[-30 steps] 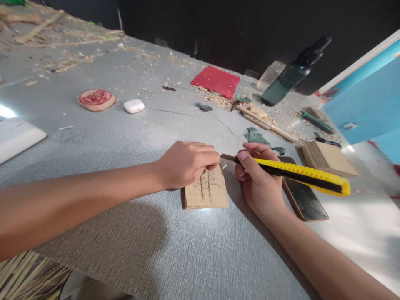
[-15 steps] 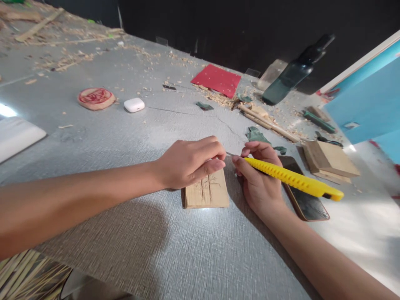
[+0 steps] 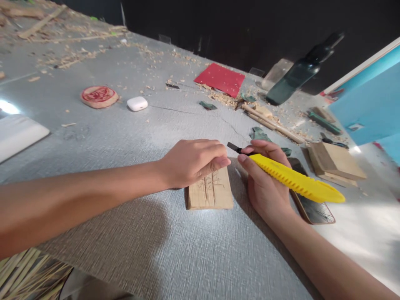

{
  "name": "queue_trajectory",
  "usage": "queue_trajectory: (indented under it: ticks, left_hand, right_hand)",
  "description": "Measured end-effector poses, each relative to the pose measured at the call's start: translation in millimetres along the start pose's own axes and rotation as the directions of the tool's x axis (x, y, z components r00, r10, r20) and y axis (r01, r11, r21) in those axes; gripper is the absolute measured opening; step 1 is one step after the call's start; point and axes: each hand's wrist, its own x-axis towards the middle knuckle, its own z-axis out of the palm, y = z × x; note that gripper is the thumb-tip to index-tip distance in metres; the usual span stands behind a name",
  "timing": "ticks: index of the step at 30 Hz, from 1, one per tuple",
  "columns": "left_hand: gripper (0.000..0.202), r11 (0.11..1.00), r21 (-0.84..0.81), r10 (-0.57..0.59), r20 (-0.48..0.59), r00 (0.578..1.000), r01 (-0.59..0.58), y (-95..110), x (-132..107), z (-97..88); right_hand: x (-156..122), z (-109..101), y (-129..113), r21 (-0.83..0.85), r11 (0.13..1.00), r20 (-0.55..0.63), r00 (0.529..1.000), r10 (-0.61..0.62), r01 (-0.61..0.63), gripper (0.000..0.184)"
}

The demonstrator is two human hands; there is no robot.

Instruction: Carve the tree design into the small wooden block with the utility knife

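A small flat wooden block (image 3: 210, 193) with carved lines lies on the grey table (image 3: 125, 137). My left hand (image 3: 190, 161) rests on its far end and presses it down, fingers curled over it. My right hand (image 3: 265, 183) grips a yellow utility knife (image 3: 293, 180) like a pen. The dark blade tip (image 3: 233, 147) points left, just above the block's far right corner, close to my left fingertips.
A phone (image 3: 315, 208) lies under the knife's handle. Wooden blocks (image 3: 334, 160), sticks (image 3: 271, 123), a dark bottle (image 3: 300, 73), a red sheet (image 3: 220, 79), a white earbud case (image 3: 137, 103), a red-stamped wooden disc (image 3: 99, 96) and shavings lie around. A blue panel (image 3: 368, 100) stands right.
The knife has turned in my right hand; its blade tip shows again beyond my left fingers. My left hand stays on the block. The camera view shifted slightly.
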Motion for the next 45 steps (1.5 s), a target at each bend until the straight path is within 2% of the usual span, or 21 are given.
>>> queue_trajectory:
  ticks: [3, 8, 13, 19, 27, 33, 39, 45]
  left_hand:
    - [0.032, 1.000, 0.017, 0.009, -0.023, 1.000, -0.008, 2, 0, 0.4]
    - [0.012, 0.997, 0.068, 0.027, -0.073, 0.997, -0.022, 3, -1, 2.0]
    - [0.012, 0.993, 0.097, 0.071, -0.080, 0.994, -0.063, 1, 0, 2.4]
    - [0.021, 0.989, 0.114, 0.096, -0.057, 0.994, -0.089, -1, 1, 2.9]
    - [0.016, 0.991, 0.114, 0.064, -0.015, 0.998, -0.062, -3, 2, 4.7]
    - [0.011, 0.994, 0.100, 0.049, -0.019, 0.999, -0.047, -2, 3, 3.8]
    - [0.010, 1.000, 0.015, 0.007, -0.003, 1.000, -0.007, -3, 4, 2.7]
    - [0.009, 0.993, -0.095, -0.070, 0.034, 0.997, 0.073, -3, 6, 1.4]
  right_hand:
    - [0, 1, -3, 0.132, 0.990, 0.024, 0.999, 0.047, -0.050, 0.033]
    - [2, 1, -10, 0.229, 0.948, 0.133, 0.972, 0.193, -0.220, 0.018]
    - [7, -1, -11, 0.313, 0.910, 0.087, 0.962, 0.259, -0.273, 0.002]
    - [9, -1, -12, 0.328, 0.898, 0.076, 0.956, 0.283, -0.292, 0.013]
    - [6, -1, -11, 0.266, 0.909, 0.163, 0.944, 0.285, -0.321, 0.017]
    - [6, -1, -11, 0.248, 0.923, 0.248, 0.941, 0.232, -0.293, 0.022]
    - [7, -1, -12, 0.218, 0.923, 0.215, 0.938, 0.271, -0.317, 0.036]
    - [7, 0, -8, 0.161, 0.946, 0.173, 0.952, 0.254, -0.282, 0.026]
